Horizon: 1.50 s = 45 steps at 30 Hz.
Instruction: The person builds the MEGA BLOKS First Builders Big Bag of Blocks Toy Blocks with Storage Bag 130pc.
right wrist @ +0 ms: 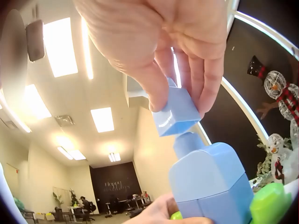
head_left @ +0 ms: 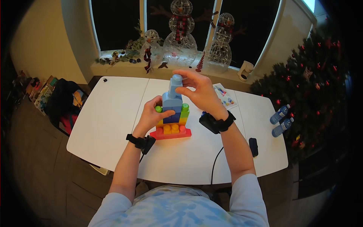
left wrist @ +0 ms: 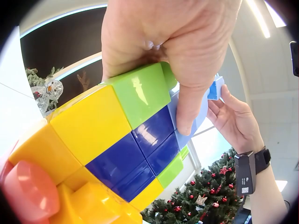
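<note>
A tower of toy building blocks (head_left: 172,118) stands on the table, with a red base (head_left: 163,136), yellow and orange blocks low down, dark blue in the middle and green at the sides. Across its upper part my left hand (head_left: 148,118) grips it, the thumb (left wrist: 188,105) lying on a light blue block at the front. My right hand (head_left: 201,92) pinches a small light blue block (right wrist: 178,112) between thumb and fingers. That block's hollow underside hovers right over the stud (right wrist: 188,144) of the rounded light blue block (right wrist: 209,170) topping the tower.
On the white table (head_left: 109,113) a printed sheet (head_left: 225,97) lies behind my right hand. Two water bottles (head_left: 281,120) and a dark phone-like object (head_left: 253,147) are to the right. Beyond the table are wire snowmen (head_left: 180,41) and a decorated tree (head_left: 302,83).
</note>
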Available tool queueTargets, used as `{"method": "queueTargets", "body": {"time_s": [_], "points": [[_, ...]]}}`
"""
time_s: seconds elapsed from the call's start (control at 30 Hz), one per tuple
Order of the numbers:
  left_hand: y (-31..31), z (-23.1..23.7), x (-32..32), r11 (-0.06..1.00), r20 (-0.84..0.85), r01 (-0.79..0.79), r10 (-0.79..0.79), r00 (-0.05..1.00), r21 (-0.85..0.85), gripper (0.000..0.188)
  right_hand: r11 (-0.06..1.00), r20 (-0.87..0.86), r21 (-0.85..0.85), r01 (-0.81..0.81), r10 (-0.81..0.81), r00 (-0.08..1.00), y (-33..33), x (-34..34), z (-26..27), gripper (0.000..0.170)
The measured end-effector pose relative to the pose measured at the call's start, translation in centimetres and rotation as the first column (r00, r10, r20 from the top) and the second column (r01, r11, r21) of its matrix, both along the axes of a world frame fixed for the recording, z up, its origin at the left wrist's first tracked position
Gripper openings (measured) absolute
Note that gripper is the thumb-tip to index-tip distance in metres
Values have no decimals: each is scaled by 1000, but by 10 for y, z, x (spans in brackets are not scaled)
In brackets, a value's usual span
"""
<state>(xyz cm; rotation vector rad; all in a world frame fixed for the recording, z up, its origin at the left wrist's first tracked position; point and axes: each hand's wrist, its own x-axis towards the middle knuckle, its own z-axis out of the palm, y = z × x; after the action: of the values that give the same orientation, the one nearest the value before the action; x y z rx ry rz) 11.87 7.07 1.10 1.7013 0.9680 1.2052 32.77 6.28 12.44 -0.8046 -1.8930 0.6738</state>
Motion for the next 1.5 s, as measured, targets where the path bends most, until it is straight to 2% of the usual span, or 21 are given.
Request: {"method": "queueTargets", "body": {"time_s": [0.1,0.4,0.47,0.57,0.67,0.7,0.73,0.77,0.8,0.83,0.87,0.9,0.93,0.97,1.0,1.07,1.13,1.23,1.3,1.43,1.5], "points": [[3,-3,-1,1000,-10,0,1,1000,18,40,1000,25,-25,3,-3,1000,4,-5,-5,50],[3,-4,1,1000,12,-2,1,1000,24,42,995,118,102,11,-24,993,3,-6,-13,49],[2,-2,2,1000,13,-4,4,1000,16,42,982,110,188,21,-42,993,2,-7,-14,41],[1,-1,3,1000,23,-12,12,1000,5,40,980,131,201,12,-39,991,3,-5,-15,45],[0,0,0,1000,-36,7,-7,999,-14,53,996,122,78,-48,38,992,3,6,-10,50],[-5,-1,-1,1000,-12,-4,4,1000,10,66,996,121,81,-47,37,992,4,14,-10,50],[-10,-2,-2,999,14,-16,16,1000,33,79,1000,11,17,9,-9,1000,6,24,-12,51],[-12,-6,-9,999,13,-16,16,1000,34,79,997,-96,-54,58,-63,993,10,36,-14,52],[-12,-13,-21,999,-164,-38,43,985,35,91,997,-97,-54,58,-63,993,16,49,-17,52],[-14,-22,-32,998,-338,-59,68,939,37,103,979,-55,-90,184,-189,980,25,64,-23,52],[-16,-33,-39,998,-342,-60,68,937,33,103,944,-9,-121,308,-311,950,34,79,-34,53],[-18,-45,-45,999,-408,-7,-8,913,-34,106,944,-13,-123,308,-311,950,44,93,-52,53],[-22,-53,-47,994,-467,42,-85,880,-102,109,937,192,-26,349,-338,922,57,108,-75,57],[-28,-57,-45,997,-530,20,-56,846,-72,104,927,384,78,368,-369,847,69,118,-96,61],[-31,-62,-43,997,-533,22,-56,844,-71,104,926,380,78,370,-370,847,78,123,-115,61],[-34,-73,-39,991,-506,-55,-13,862,-118,88,900,655,21,435,-342,674,86,129,-146,68],[-31,-82,-34,989,-496,-91,22,868,-114,84,892,659,19,451,-350,665,90,131,-166,72],[-28,-81,-31,982,-514,-150,72,855,-112,75,879,684,-29,476,-329,651,100,137,-186,67],[-28,-71,-26,979,-541,-169,82,837,-114,69,908,648,-64,414,-277,709,106,145,-198,57],[-20,-62,-17,970,-542,-193,83,836,-149,65,893,672,-128,432,-242,699,86,139,-189,48],[-12,-62,-14,972,-546,-193,91,833,-132,65,906,674,-69,417,-266,689,69,134,-190,44]]}}
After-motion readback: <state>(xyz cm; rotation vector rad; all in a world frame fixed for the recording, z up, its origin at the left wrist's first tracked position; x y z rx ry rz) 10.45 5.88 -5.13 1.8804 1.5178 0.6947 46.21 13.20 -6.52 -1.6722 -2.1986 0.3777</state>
